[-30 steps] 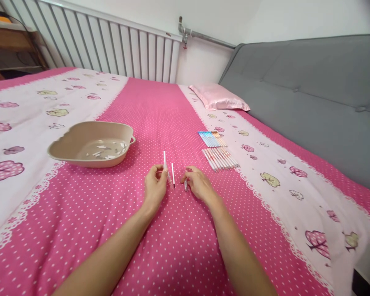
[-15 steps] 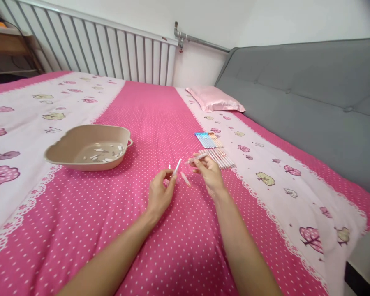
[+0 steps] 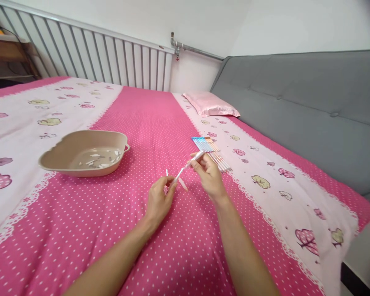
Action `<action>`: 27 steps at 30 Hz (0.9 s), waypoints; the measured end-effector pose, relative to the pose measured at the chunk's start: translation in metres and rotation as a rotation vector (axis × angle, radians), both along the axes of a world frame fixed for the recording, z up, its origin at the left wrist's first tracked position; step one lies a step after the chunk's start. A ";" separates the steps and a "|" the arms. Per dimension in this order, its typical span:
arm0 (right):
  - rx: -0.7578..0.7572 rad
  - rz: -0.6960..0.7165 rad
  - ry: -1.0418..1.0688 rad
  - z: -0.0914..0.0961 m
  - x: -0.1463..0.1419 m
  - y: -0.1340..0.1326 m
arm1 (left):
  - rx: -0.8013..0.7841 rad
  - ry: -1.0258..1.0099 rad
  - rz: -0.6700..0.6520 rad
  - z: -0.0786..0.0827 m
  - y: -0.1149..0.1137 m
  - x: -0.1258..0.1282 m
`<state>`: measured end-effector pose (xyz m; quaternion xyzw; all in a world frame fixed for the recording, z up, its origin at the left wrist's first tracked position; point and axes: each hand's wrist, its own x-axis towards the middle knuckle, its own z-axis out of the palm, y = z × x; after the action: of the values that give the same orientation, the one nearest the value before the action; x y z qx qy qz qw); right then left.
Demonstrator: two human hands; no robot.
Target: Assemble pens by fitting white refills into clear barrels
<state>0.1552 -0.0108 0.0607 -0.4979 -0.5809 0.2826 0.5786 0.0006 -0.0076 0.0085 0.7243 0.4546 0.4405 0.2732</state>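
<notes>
My left hand [image 3: 159, 200] is closed, pinching a slim white pen part [image 3: 179, 174] between thumb and fingertips. A pale pen piece [image 3: 198, 155] is gripped in my right hand [image 3: 212, 179]. The two parts point at each other and appear to meet end to end between the hands; whether they are joined I cannot tell. Under them on the bedspread lies a pale pink pen piece [image 3: 183, 185], and a small white stick [image 3: 167, 172] lies just behind my left fingers. Beyond my right hand are blue and orange pens [image 3: 205, 144] in a row, with paler pens [image 3: 221, 163] partly hidden.
A beige plastic basin [image 3: 83, 172] at the left holds several small white and grey pieces. The pink dotted bedspread [image 3: 148, 119] spreads underneath everything. Toward the back are a pink pillow [image 3: 210, 103], a grey headboard [image 3: 302, 90] and a white radiator [image 3: 89, 49].
My hands have brought the two pen parts together, end toward end; they were apart before. The left part is now tilted lower toward the right. The view has shifted slightly.
</notes>
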 end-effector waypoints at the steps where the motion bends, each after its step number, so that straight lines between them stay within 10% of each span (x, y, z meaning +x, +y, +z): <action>1: 0.006 -0.009 -0.003 0.000 0.000 0.000 | 0.002 0.003 0.002 0.000 0.000 0.000; 27: -0.042 0.104 -0.073 -0.008 -0.006 0.002 | 0.030 0.005 -0.006 -0.001 0.000 -0.002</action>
<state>0.1494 -0.0087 0.0528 -0.4888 -0.6208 0.3061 0.5310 -0.0014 -0.0080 0.0078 0.7309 0.4464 0.4444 0.2627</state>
